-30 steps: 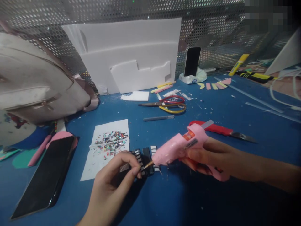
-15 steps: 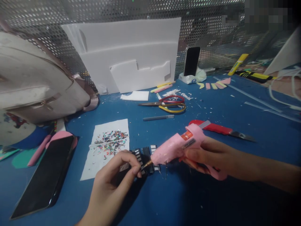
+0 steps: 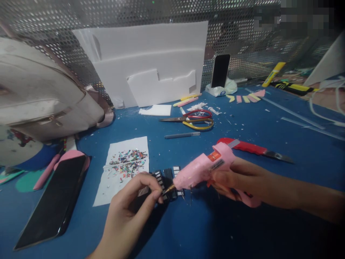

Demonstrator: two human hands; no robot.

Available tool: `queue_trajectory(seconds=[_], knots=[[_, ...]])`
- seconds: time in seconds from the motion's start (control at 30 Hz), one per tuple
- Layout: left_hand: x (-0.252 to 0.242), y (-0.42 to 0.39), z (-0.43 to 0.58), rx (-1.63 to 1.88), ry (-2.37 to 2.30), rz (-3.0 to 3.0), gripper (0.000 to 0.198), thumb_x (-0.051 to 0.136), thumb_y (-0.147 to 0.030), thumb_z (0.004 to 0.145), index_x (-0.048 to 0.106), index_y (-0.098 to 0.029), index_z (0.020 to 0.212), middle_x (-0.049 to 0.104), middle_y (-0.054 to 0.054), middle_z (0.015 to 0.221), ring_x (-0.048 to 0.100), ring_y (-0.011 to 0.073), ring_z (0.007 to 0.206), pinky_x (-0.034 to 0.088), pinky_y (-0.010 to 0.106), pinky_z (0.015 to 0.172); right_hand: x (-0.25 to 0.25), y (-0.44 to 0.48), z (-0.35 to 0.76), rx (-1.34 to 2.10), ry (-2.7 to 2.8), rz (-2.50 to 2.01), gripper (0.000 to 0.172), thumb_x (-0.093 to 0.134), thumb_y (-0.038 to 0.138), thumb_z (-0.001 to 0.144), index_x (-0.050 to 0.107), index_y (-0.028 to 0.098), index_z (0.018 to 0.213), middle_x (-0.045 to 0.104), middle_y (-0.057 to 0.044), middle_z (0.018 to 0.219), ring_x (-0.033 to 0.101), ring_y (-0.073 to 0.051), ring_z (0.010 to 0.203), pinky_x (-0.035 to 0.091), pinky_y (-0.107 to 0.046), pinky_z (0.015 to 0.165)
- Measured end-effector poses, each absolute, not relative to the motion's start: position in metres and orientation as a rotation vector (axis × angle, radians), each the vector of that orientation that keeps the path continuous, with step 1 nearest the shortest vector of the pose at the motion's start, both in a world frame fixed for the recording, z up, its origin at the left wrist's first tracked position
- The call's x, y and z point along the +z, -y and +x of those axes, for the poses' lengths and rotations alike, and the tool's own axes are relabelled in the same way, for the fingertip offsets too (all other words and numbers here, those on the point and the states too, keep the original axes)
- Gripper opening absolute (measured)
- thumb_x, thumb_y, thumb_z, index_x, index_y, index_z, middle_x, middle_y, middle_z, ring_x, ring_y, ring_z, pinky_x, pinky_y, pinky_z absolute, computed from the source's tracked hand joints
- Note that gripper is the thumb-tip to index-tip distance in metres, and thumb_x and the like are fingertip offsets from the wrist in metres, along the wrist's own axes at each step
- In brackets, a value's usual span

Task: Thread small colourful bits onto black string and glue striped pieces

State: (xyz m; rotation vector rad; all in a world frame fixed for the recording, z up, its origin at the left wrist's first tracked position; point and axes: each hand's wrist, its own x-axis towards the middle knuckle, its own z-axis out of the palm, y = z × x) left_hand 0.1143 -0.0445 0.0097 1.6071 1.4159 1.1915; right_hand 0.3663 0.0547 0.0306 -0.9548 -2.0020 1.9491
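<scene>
My right hand is wrapped round a pink hot glue gun, its nozzle pointing down and left. The brass tip is right by the thumb and forefinger of my left hand. Those fingers are pinched together; whatever lies between them is too small to make out. Just behind them, partly hidden by the fingers and the gun, are small black pieces with white stripes on the blue table. Thin wire-like strands show beneath the gun.
White paper with colourful scraps lies left of the pieces, a black phone further left. Beyond are scissors, a capped pen-like stick and a red-handled knife. A backpack and white board stand behind.
The view has shifted very slightly. Both hands and the glue gun hold nearly the same position, with the nozzle still at the left fingertips.
</scene>
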Motion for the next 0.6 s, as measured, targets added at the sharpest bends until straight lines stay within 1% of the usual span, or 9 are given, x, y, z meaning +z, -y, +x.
queue_trajectory(seconds=[0.13, 0.33, 0.53, 0.6], knots=[[0.0085, 0.044, 0.1133, 1.182, -1.414, 1.607, 0.015, 0.053, -0.017, 0.092, 0.059, -0.023, 0.079, 0.058, -0.004, 0.069, 0.056, 0.0107, 0.066, 0.045, 0.019, 0.064, 0.0283, -0.0557, 0.3679, 1.944, 2.018, -0.904, 0.051, 0.048, 0.061, 0.088, 0.047, 0.017, 0.063, 0.048, 0.002, 0.058, 0.042, -0.006, 0.047, 0.033, -0.015, 0.04], [0.0073, 0.044, 0.1124, 1.184, -1.398, 1.606, 0.015, 0.052, -0.016, 0.092, 0.058, -0.023, 0.081, 0.058, -0.004, 0.07, 0.055, 0.0099, 0.068, 0.044, 0.018, 0.066, 0.0263, -0.0554, 0.3695, 1.944, 2.04, -0.938, 0.051, 0.047, 0.063, 0.088, 0.047, 0.018, 0.064, 0.046, 0.001, 0.06, 0.045, -0.009, 0.051, 0.033, -0.017, 0.041], [0.0071, 0.044, 0.1135, 1.193, -1.398, 1.62, 0.015, 0.052, -0.015, 0.092, 0.058, -0.022, 0.08, 0.058, -0.004, 0.07, 0.055, 0.0097, 0.067, 0.044, 0.017, 0.065, 0.03, -0.0561, 0.3659, 1.921, 2.045, -0.924, 0.054, 0.046, 0.064, 0.088, 0.047, 0.016, 0.063, 0.047, 0.001, 0.059, 0.045, -0.007, 0.051, 0.035, -0.015, 0.042], [0.0071, 0.0437, 0.1137, 1.196, -1.39, 1.623, 0.016, 0.052, -0.014, 0.091, 0.058, -0.023, 0.08, 0.058, -0.005, 0.07, 0.055, 0.0094, 0.068, 0.044, 0.017, 0.066, 0.0323, -0.057, 0.3635, 1.94, 2.038, -0.911, 0.053, 0.045, 0.062, 0.09, 0.049, 0.016, 0.064, 0.048, 0.002, 0.059, 0.044, -0.006, 0.049, 0.035, -0.014, 0.042]])
